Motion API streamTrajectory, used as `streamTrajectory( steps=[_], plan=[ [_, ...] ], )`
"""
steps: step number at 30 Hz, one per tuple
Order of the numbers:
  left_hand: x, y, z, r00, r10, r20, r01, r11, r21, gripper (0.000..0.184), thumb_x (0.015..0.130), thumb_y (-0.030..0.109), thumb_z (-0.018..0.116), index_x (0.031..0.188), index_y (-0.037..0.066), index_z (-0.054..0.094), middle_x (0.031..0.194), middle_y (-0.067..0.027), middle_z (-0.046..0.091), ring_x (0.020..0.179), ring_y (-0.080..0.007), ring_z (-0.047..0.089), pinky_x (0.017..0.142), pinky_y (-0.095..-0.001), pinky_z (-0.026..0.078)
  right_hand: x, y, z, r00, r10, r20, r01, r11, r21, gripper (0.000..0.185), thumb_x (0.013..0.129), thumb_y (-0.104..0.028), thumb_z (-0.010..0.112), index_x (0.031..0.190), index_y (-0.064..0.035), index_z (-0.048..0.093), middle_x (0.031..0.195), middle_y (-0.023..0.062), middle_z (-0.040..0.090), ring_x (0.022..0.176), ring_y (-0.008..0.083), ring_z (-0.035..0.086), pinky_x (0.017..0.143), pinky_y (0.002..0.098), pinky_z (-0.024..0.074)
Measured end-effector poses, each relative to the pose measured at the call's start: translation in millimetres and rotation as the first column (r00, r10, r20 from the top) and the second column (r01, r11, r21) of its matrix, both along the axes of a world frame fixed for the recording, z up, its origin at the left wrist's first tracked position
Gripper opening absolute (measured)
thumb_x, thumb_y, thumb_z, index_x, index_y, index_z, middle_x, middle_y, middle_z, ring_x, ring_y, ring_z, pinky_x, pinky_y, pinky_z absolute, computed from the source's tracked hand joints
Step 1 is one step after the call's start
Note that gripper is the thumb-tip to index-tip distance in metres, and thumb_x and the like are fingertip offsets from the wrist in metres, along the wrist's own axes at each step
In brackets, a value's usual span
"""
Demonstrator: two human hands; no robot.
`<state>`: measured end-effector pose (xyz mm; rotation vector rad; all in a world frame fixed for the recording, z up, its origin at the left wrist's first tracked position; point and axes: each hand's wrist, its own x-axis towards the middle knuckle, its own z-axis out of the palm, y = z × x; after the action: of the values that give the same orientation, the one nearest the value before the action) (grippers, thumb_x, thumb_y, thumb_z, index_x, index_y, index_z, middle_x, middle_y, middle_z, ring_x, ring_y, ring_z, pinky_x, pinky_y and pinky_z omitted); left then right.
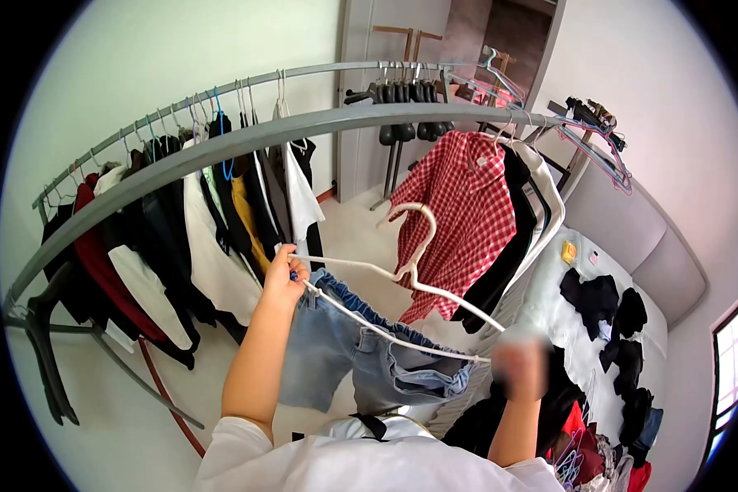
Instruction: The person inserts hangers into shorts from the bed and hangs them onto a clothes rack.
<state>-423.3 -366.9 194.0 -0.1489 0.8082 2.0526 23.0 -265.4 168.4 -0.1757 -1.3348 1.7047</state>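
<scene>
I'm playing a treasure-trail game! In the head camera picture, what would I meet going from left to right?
Black hanger → dark red garment → mustard-yellow garment → left hand → denim shorts → blurred right hand → yellow packet → window.

The grey rack [303,125] carries hanging clothes [459,213]; the bed [549,312] bears black garments [592,302] and a yellow packet [568,252].

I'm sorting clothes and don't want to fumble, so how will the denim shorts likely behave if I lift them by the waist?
The shorts will probably flop, as their legs hang loose and creased. Their waistband looks gathered, so it may stretch slightly. The fabric looks like denim, so expect some weight for their size.
</scene>
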Motion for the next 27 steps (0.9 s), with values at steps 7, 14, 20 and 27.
streamTrajectory(
  steps=[7, 14, 20, 27],
  plan=[
    [0, 55, -18, 1.0, -0.004, -0.017, 0.004, 0.999, -0.036, 0.034, 0.076, 0.017, 0.057, 0.057, 0.014, 0.029, 0.046, 0.003, 0.022, 0.037, -0.0091, 0.022, 0.035, -0.0225, 0.019, 10, 37, 53, 0.897, 0.059, 0.438, -0.156, 0.97, 0.189, 0.02, 0.079, -0.022, 0.054, 0.082, -0.002, 0.049, 0.064, 0.0031, 0.044, 0.053, 0.0135, 0.04, 0.047, 0.0244, 0.0341],
    [11, 103, -24, 0.996, 0.091, -0.002, -0.09, 0.987, -0.13, 0.031, 0.076, 0.016, 0.059, 0.059, 0.015, 0.033, 0.048, 0.0036, 0.027, 0.04, -0.0083, 0.028, 0.036, -0.0216, 0.023, -16, 58, 72, 0.552, 0.618, 0.56, -0.547, 0.775, -0.316, 0.02, 0.077, -0.02, 0.055, 0.084, -0.0015, 0.057, 0.062, -0.0004, 0.049, 0.058, 0.0108, 0.045, 0.055, 0.024, 0.0369],
    [-17, 143, -37, 0.995, 0.05, -0.083, -0.058, 0.994, -0.093, 0.022, 0.077, 0.026, 0.059, 0.066, 0.01, 0.048, 0.066, -0.0032, 0.045, 0.061, -0.016, 0.045, 0.053, -0.0289, 0.039, -59, 81, 60, 0.738, 0.333, 0.587, -0.346, 0.934, -0.094, 0.033, 0.088, -0.033, 0.045, 0.07, -0.0049, 0.045, 0.047, -0.005, 0.026, 0.042, 0.0055, 0.021, 0.046, 0.0219, 0.0234],
    [-39, 159, -45, 0.897, -0.18, -0.403, 0.073, 0.962, -0.265, 0.039, 0.086, 0.03, 0.045, 0.117, 0.006, 0.04, 0.119, -0.0143, 0.049, 0.107, -0.0244, 0.048, 0.088, -0.0345, 0.037, -134, 102, 65, 0.851, 0.24, 0.466, -0.194, 0.97, -0.145, 0.027, 0.089, -0.024, 0.045, 0.069, -0.0049, 0.045, 0.048, -0.0047, 0.03, 0.043, 0.005, 0.024, 0.045, 0.0217, 0.0232]
  ],
)
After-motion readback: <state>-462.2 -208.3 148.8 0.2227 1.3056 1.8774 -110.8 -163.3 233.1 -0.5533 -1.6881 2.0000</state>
